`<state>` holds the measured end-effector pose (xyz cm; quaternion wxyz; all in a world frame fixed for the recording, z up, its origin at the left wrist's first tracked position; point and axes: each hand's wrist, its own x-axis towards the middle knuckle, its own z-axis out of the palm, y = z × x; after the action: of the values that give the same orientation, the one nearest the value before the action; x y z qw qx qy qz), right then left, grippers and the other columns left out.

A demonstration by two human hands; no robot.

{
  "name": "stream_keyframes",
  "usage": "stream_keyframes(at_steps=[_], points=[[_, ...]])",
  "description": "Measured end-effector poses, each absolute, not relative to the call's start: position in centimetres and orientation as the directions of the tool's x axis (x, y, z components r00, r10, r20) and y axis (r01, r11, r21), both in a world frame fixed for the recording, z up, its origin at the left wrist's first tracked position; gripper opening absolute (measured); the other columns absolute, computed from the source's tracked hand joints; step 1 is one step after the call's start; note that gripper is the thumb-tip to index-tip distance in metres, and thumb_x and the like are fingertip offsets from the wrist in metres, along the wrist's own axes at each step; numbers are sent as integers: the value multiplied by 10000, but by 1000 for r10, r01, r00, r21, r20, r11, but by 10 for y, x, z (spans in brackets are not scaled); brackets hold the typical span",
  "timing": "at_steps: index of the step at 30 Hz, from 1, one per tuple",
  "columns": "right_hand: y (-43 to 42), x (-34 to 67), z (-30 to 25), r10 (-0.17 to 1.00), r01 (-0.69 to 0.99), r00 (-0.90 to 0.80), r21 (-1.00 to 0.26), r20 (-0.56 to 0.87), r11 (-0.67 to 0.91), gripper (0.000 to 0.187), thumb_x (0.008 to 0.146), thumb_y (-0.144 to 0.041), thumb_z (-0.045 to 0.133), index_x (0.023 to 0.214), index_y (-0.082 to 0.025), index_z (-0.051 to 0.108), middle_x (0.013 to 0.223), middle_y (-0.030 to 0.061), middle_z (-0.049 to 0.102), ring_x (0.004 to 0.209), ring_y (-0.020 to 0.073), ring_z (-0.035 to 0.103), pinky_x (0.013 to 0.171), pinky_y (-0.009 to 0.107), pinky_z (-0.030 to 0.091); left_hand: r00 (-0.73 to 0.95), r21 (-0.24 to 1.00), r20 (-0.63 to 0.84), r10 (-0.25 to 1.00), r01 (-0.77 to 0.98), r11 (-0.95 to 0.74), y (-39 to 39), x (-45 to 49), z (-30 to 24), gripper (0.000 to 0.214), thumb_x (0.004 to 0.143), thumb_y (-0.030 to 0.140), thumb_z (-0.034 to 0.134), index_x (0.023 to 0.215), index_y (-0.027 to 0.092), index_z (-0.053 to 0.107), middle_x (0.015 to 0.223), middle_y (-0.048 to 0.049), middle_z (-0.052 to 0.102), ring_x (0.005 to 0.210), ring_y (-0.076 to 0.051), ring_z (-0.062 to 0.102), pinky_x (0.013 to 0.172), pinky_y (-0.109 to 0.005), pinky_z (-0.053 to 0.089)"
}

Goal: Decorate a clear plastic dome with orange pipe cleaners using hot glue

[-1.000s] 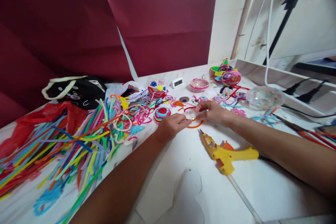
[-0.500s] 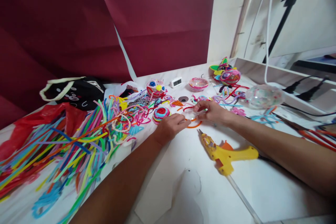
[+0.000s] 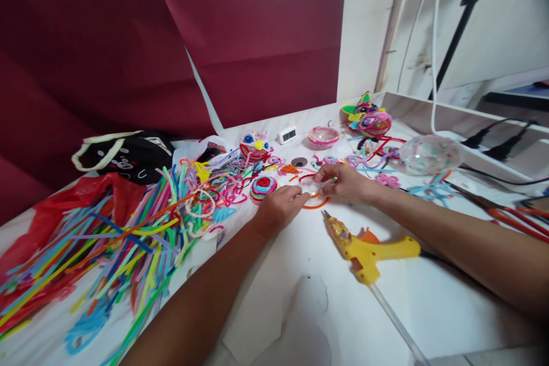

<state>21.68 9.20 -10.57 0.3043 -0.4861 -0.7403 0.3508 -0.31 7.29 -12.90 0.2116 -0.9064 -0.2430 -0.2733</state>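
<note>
Barely any change over the last second: both hands stayed put, so the work looked like careful holding. Clear piece (image 3: 311,186) sat between the hands, orange ring (image 3: 318,205) just under it at 6 o'clock. Right hand (image 3: 343,183) pinched the piece at 3 o'clock, thumb and fingers closed on it. Left hand (image 3: 279,209) was at 8, fingers curled; couldn't tell if they gripped.

Room: tight at 9, striped disc (image 3: 263,187) just beside left hand, stem pile (image 3: 141,234) beyond. Glue gun (image 3: 373,250) lay at 5, tip near the ring, worth avoiding. Clear ball (image 3: 430,154) at 2, scissors (image 3: 517,223) at 4. Widest open room: bare table (image 3: 377,326), 5 to 6.
</note>
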Motion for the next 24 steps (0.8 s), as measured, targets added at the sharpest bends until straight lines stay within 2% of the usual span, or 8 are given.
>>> stream_keyframes(at_steps=[4,9,17,24], points=[[91,216,-103,936,519,-333,-807,112,281,237,607,-143,659,837,-173,610,842,22,642,810,179,590,693,264,455,705,-184,617,349,561,-807,72,-1,-128,190,879,143,446,1009,165,583,906,-68,663,840,-150,625,765,-274,503],[89,215,-101,942,529,-317,-804,112,273,246,589,-141,682,826,-175,626,847,19,646,798,175,590,685,253,443,626,-17,651,430,579,-815,72,0,-126,188,883,184,450,1040,159,548,914,-76,666,858,-159,632,780,-289,510],[90,215,-101,947,540,-306,-801,98,258,258,565,-140,693,814,-179,632,833,8,645,767,169,585,674,250,437,518,213,623,586,608,-765,72,0,-118,140,829,134,529,952,173,583,838,-37,667,780,-148,638,724,-273,513],[92,215,-103,945,538,-305,-798,118,273,255,568,-146,692,814,-177,632,821,6,644,767,166,581,674,246,433,408,531,563,718,487,-693,84,-3,-121,142,757,138,612,894,173,619,815,-23,673,724,-132,653,685,-255,544]])
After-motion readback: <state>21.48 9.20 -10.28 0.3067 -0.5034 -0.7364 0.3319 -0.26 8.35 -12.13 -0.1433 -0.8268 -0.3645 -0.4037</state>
